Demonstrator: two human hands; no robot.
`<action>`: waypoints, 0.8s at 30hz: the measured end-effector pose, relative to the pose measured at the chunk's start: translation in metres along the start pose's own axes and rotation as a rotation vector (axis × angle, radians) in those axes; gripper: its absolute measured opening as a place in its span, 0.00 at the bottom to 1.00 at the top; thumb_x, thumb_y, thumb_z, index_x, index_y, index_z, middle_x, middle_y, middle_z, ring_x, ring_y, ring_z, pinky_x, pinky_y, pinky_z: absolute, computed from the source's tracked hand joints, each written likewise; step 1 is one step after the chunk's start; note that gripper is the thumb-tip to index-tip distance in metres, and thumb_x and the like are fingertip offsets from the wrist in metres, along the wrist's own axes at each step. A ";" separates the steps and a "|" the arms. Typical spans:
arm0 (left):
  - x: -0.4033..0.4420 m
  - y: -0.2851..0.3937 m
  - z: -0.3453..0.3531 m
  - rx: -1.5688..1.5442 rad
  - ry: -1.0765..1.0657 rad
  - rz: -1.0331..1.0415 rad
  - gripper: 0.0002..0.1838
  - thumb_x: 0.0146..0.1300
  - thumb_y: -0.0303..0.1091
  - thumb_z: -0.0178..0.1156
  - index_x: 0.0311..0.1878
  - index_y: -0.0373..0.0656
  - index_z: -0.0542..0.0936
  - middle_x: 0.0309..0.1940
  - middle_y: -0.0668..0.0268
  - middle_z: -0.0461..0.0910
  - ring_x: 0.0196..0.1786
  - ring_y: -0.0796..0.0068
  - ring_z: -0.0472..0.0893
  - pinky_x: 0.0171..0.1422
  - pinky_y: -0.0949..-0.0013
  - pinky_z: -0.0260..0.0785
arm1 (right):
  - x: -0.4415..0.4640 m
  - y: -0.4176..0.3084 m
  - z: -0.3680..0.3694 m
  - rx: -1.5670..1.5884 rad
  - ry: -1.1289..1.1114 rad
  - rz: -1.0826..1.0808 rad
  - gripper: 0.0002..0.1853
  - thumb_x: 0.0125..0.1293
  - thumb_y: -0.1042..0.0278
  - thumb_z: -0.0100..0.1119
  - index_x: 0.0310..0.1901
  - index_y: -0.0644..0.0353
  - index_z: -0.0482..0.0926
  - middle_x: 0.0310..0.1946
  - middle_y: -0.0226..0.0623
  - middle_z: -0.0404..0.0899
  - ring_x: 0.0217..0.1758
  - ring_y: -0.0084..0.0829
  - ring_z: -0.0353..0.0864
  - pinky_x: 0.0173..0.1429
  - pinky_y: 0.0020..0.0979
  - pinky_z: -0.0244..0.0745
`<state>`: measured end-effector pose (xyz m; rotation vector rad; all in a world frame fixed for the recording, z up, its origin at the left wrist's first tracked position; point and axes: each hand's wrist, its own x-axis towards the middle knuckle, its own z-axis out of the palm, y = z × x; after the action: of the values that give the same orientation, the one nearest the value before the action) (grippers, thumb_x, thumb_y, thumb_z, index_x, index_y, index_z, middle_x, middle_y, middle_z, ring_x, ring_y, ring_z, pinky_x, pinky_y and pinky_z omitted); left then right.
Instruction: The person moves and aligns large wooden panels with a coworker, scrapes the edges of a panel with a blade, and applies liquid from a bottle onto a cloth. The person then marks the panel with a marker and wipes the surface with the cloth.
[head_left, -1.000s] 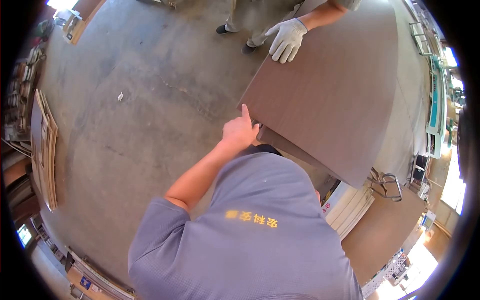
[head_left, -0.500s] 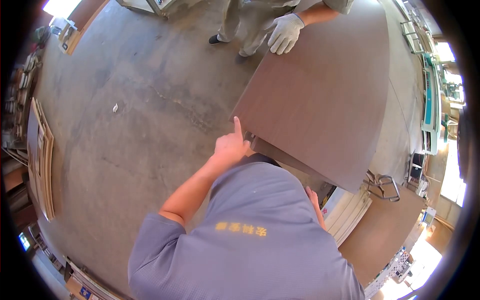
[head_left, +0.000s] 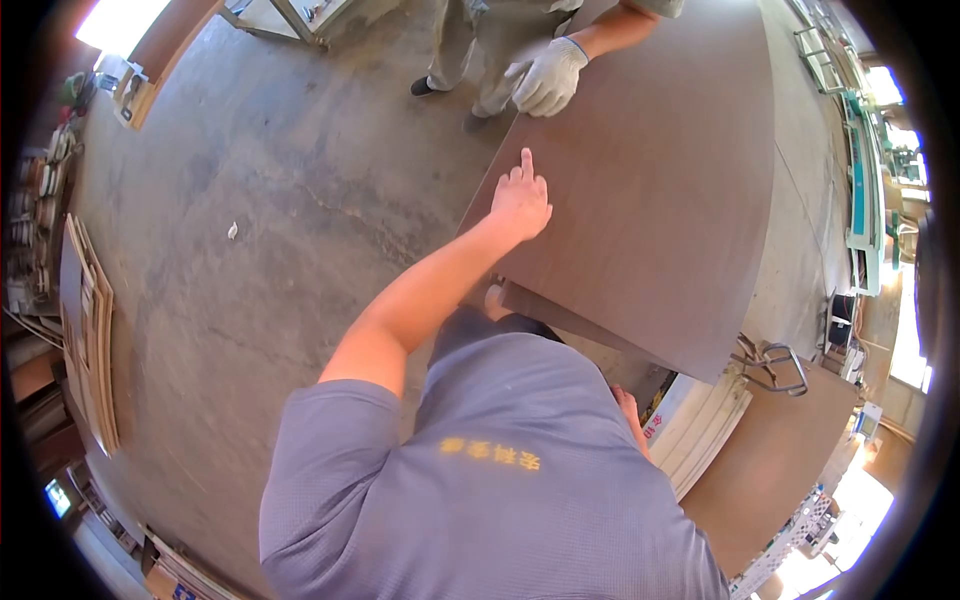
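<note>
A large brown board [head_left: 640,200] slopes across the centre and right. Over its left edge is my left hand [head_left: 522,205], one finger stretched toward the far end and the others partly bent, with nothing in it. Whether it touches the surface I cannot tell. My right hand [head_left: 628,408] shows only in part beside my shirt, below the board's near edge; its fingers are mostly hidden. A second brown panel [head_left: 570,312] lies under the near edge. Farther up, another person's white-gloved hand [head_left: 550,80] rests at the board's left edge.
Stacked pale boards [head_left: 700,430] and another brown sheet [head_left: 770,450] lie at the lower right, with a dark metal frame [head_left: 772,368] nearby. Thin panels [head_left: 90,340] lean at the left. A metal-framed table [head_left: 290,20] stands at the far end of the concrete floor [head_left: 270,290].
My left hand has moved forward and right, from the board's near-left corner to over its left edge. The other person's gloved hand has shifted slightly left, its fingers more curled.
</note>
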<state>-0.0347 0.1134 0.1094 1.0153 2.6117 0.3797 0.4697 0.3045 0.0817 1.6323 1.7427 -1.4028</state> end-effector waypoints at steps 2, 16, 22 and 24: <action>0.018 -0.003 -0.007 -0.022 -0.001 -0.044 0.26 0.72 0.50 0.63 0.59 0.35 0.80 0.84 0.43 0.53 0.69 0.51 0.76 0.70 0.49 0.72 | 0.012 0.010 -0.002 0.052 -0.014 -0.022 0.24 0.77 0.48 0.57 0.50 0.67 0.85 0.38 0.40 0.87 0.37 0.33 0.86 0.42 0.36 0.81; 0.002 -0.031 -0.034 0.092 -0.065 0.006 0.25 0.73 0.52 0.61 0.57 0.37 0.84 0.85 0.57 0.57 0.71 0.51 0.74 0.74 0.46 0.69 | 0.107 0.204 0.033 -0.140 0.054 -0.141 0.32 0.78 0.41 0.53 0.50 0.71 0.86 0.38 0.53 0.89 0.46 0.40 0.88 0.56 0.42 0.79; 0.031 -0.020 -0.034 0.056 -0.072 -0.017 0.28 0.75 0.54 0.58 0.57 0.35 0.85 0.85 0.56 0.56 0.73 0.51 0.74 0.74 0.45 0.69 | 0.084 0.149 0.024 -0.305 0.112 -0.015 0.31 0.78 0.44 0.54 0.56 0.70 0.85 0.42 0.53 0.90 0.50 0.44 0.88 0.58 0.42 0.79; 0.019 -0.018 -0.033 0.058 -0.088 -0.039 0.28 0.74 0.54 0.59 0.57 0.35 0.85 0.85 0.55 0.57 0.72 0.53 0.74 0.73 0.47 0.69 | 0.060 0.102 0.023 -0.234 0.082 -0.022 0.30 0.78 0.44 0.54 0.56 0.70 0.85 0.42 0.51 0.90 0.48 0.42 0.88 0.57 0.42 0.79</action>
<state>-0.0712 0.1099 0.1294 0.9750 2.5724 0.2456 0.5374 0.3002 -0.0177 1.5673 1.8964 -1.1062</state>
